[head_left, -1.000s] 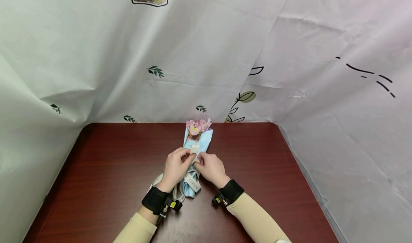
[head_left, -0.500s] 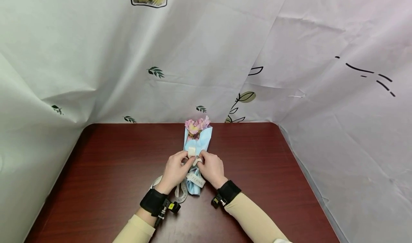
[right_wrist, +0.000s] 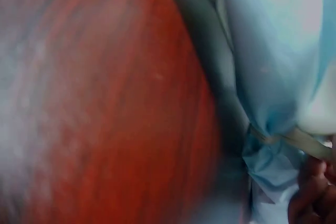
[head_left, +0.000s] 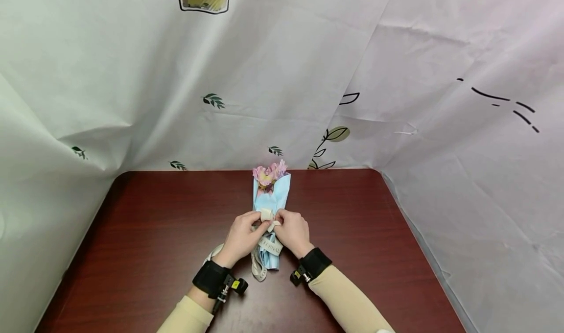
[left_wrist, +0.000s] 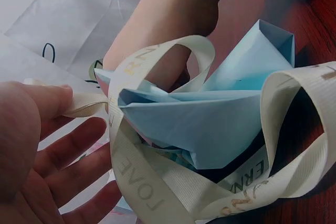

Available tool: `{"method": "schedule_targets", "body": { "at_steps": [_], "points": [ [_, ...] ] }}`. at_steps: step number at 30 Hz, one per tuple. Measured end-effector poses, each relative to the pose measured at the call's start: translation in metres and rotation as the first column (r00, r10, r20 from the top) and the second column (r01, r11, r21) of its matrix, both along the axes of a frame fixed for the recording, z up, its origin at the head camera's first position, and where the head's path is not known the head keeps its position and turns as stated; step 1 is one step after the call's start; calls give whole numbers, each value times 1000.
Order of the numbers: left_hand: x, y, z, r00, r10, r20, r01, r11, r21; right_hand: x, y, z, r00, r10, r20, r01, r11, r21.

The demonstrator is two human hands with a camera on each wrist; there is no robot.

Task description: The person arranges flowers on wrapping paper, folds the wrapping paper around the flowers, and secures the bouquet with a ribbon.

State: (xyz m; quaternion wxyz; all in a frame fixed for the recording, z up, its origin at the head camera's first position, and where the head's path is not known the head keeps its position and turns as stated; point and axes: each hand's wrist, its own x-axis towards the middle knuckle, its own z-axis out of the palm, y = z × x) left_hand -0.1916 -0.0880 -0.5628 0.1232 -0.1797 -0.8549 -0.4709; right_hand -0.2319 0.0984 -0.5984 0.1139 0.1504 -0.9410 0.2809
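Observation:
A small bouquet with pink flowers (head_left: 266, 175) in light blue wrapping paper (head_left: 280, 190) lies in front of me, blooms pointing away. Cream ribbon (head_left: 270, 245) with printed lettering circles its gathered waist. My left hand (head_left: 242, 236) pinches the ribbon between thumb and index finger, the other fingers loosely spread in the left wrist view. Opposite it, my right hand (head_left: 293, 231) pinches a ribbon piece with thumb and curled fingers. A short ribbon loop (head_left: 266, 214) stands up between the two hands. In the left wrist view, long ribbon loops (left_wrist: 144, 187) hang around the paper's lower end.
The bouquet lies on a dark red-brown wooden table (head_left: 167, 225) with rounded far corners. Behind and beside it hangs a pale cloth (head_left: 282, 78) with printed leaves. Wrist cameras on black bands (head_left: 315, 262) sit close to the work. The right wrist view is blurred.
The ribbon between the hands has been drawn into a small upright loop closer to me. The bouquet's lower end and the hanging ribbon tail have swung slightly right. Both hands keep pinching.

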Motion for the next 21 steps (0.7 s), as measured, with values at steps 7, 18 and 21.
{"method": "schedule_targets", "body": {
  "at_steps": [7, 18, 21],
  "points": [
    [-1, 0, -2, 1000, 23, 17, -23, 1000, -12, 2, 16, 8, 991, 96, 94, -92, 994, -51],
    [-4, 2, -1, 1000, 16, -1, -16, 999, -30, 3, 42, 33, 893, 344, 288, -255, 917, -307],
    [-5, 3, 0, 1000, 16, -23, -17, 998, -57, 3, 44, 41, 890, 363, 275, -226, 876, -425]
  ]
}}
